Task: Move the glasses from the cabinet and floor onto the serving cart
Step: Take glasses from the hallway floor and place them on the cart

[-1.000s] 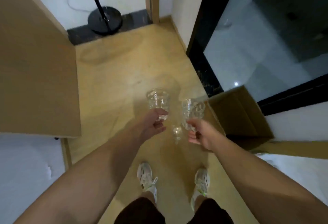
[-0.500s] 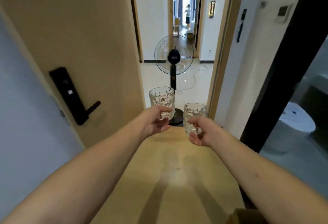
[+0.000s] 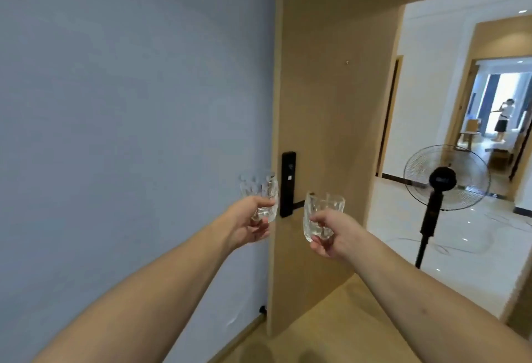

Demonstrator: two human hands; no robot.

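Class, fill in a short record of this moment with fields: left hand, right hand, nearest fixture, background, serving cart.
left hand: left hand grips left glass, upright
right hand: right hand grips right glass, upright
nearest fixture: wooden door with black lock handle
background: standing fan on white floor
serving cart: not in view

The wood floor (image 3: 345, 331) meets white tile (image 3: 466, 265), on which a standing fan (image 3: 440, 190) stands.

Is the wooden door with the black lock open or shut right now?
Open. The tan wooden door with the black lock stands swung inward with its edge showing, and the black standing fan shows through the doorway beside it.
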